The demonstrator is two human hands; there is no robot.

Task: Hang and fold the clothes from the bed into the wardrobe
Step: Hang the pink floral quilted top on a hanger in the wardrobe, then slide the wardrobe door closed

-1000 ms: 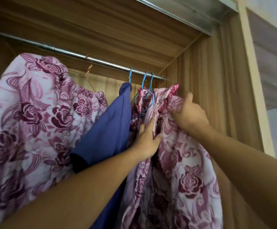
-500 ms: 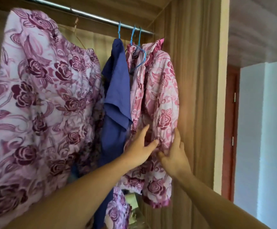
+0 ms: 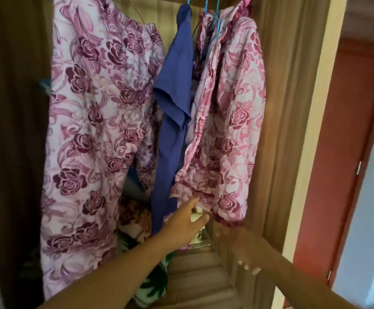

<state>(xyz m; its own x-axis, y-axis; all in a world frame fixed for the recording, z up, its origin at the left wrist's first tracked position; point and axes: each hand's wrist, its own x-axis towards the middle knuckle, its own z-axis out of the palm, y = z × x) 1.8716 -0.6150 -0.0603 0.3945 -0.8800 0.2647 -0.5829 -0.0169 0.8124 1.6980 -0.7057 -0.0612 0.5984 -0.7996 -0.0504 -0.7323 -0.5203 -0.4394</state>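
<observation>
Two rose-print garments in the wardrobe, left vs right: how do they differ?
The left purple rose-print quilted garment is bigger, darker and hangs lower than the right pink rose-print quilted garment. Only the right one has the left hand at its hem. Both are quilted rose prints, hanging.

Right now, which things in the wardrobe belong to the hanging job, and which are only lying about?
Belong to the job:
right floral garment
blue garment
left floral garment
blue hangers
left hand, at the right garment's hem

Only lying about:
patterned fabrics piled below
red door
</observation>
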